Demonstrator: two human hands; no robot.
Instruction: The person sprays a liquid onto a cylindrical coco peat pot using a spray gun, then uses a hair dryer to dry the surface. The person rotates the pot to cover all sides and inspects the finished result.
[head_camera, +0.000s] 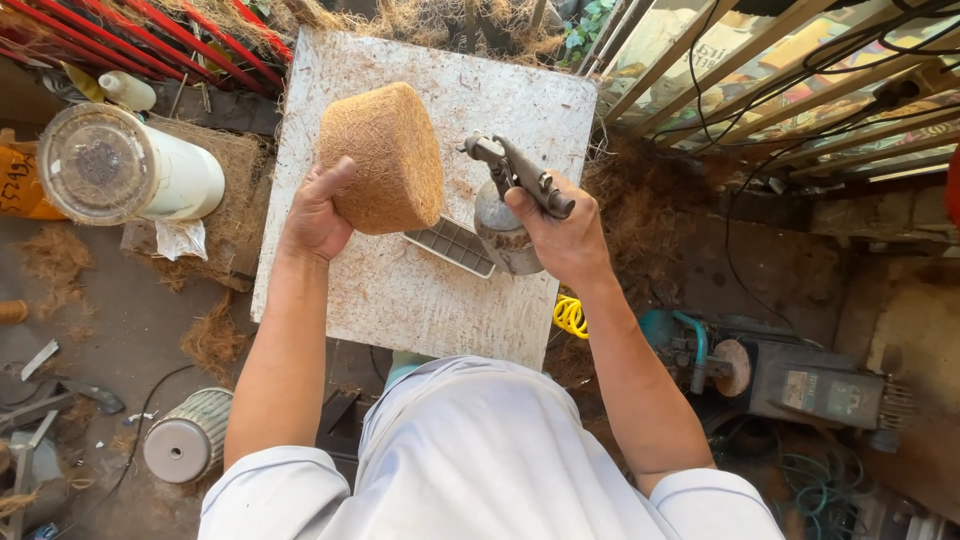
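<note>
Coir pot in L hand, spray gun in R, over a white board.

L to R: white cylinder container (150, 170) lying on its side at far left, grey round canister (185, 440) on floor below. Left hand (318, 215) grips the coir-fibre pot (385, 155) from its near side, held tilted above the white board (400, 290). Small grey grid tray (450, 245) flat on board betw. the hands. Right hand (565, 235) closed round the metal spray gun (515, 185), cup hanging under it, nozzle twd. the pot. Yellow coiled hose (570, 315) just off board's R edge; compressor-type machine (800, 385) further R.
</note>
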